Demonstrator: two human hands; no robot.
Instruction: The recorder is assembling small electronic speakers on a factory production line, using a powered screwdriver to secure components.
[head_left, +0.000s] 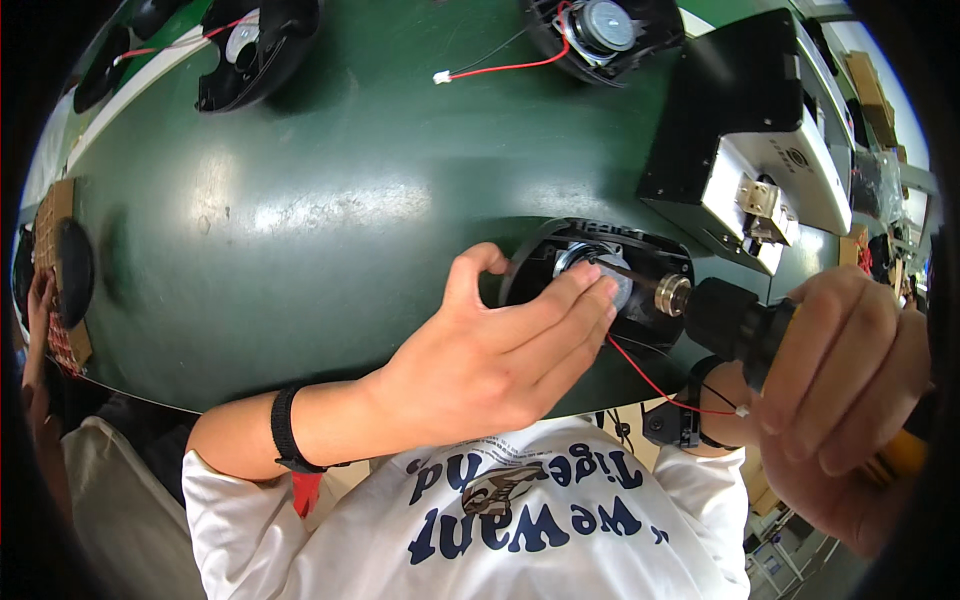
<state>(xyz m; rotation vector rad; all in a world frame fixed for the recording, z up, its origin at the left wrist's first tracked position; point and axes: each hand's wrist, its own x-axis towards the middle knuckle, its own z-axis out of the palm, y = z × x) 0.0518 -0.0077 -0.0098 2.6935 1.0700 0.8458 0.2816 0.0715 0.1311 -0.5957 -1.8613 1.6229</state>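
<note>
The left hand [500, 350] splays over a round silver speaker [624, 291]; the right hand [845, 390] clasps a black-and-yellow power driver [725, 310], whose thin metal bit [632, 276], if tilted, could stab fingertips [606, 288].

Back upward, the left hand [490, 365] extends three fingers [560, 340], thumb seemingly hidden; the right hand [850, 390] curls closed.

A big green table [300, 250] with a shiny top. On its right side sits a boxy machine of black and white metal [745, 140]. At the far edge is a curved black plastic shell with a round silver speaker [605, 28]; its thin red wire [510, 68] ends in a small white plug [442, 77]. Left of that lies another curved black plastic shell [278, 55]. A dark round thing [75, 270] is by a brown cardboard box [63, 200] at the far left.
</note>
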